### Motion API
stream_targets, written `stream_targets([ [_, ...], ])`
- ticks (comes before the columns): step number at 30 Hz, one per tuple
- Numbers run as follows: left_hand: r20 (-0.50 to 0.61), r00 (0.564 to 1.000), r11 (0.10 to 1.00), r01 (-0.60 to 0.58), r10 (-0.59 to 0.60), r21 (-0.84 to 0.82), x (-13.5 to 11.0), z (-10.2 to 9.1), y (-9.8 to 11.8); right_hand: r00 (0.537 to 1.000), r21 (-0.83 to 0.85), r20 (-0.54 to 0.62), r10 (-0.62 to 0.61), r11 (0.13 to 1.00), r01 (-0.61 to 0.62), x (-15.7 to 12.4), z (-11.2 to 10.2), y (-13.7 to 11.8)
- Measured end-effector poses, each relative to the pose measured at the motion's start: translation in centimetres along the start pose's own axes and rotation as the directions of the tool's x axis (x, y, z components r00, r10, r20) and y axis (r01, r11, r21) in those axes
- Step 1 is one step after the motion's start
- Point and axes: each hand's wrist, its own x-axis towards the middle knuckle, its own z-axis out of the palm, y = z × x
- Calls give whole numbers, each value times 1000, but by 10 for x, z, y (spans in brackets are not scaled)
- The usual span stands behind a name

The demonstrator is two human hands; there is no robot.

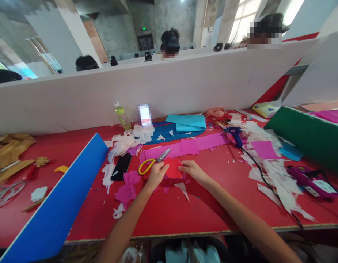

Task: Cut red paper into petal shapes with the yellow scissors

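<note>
Red sheet (pixel 172 168), left hand (pixel 157 173) pinching, right hand (pixel 195 171) too (opposite edges)

Red paper piece (pixel 173 168), wavy-edged, spread open, held at both sides

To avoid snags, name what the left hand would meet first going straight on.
Beyond its held red paper, the left hand would probably meet the scissors; it might pass above, depth being unclear.
</note>
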Motion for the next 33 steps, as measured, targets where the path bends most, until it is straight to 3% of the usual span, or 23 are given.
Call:
stream_targets([
  [4, 77, 997, 999, 19, -22, 36, 4, -13, 0, 1000, -146, 1, -19, 989, 19, 1, -4, 1],
  [7, -26, 1000, 953, 13, -5, 304, 8, -31, 0, 999, -263, -31, -45, 964, 35, 2, -10, -1],
  [10, -104, 994, 681, 105, -43, 724, 9, -48, -2, 995, -362, -84, -62, 932, 27, 4, -16, -1],
  [12, -58, 992, 525, 111, -116, 844, 8, -55, -3, 993, -390, -98, -66, 920, 23, 5, -21, 0],
  [14, -1, 986, 458, 78, -167, 886, 6, -55, -3, 993, -409, -97, -67, 912, 22, 7, -24, 2],
  [18, 29, 972, 434, 77, -231, 898, 3, -47, 2, 994, -430, -90, -67, 903, 22, 8, -27, 5],
  [24, -58, 964, 420, 167, -260, 892, 7, -46, 6, 998, -405, -55, -31, 914, 6, 7, -28, 2],
  [29, -15, 992, 546, 79, -121, 834, 7, -52, 8, 997, -383, -74, -32, 924, 1, 6, -30, -2],
  [33, 56, 997, 545, -22, -45, 838, 1, -49, 13, 996, -341, -78, -49, 940, 19, 5, -32, -6],
])
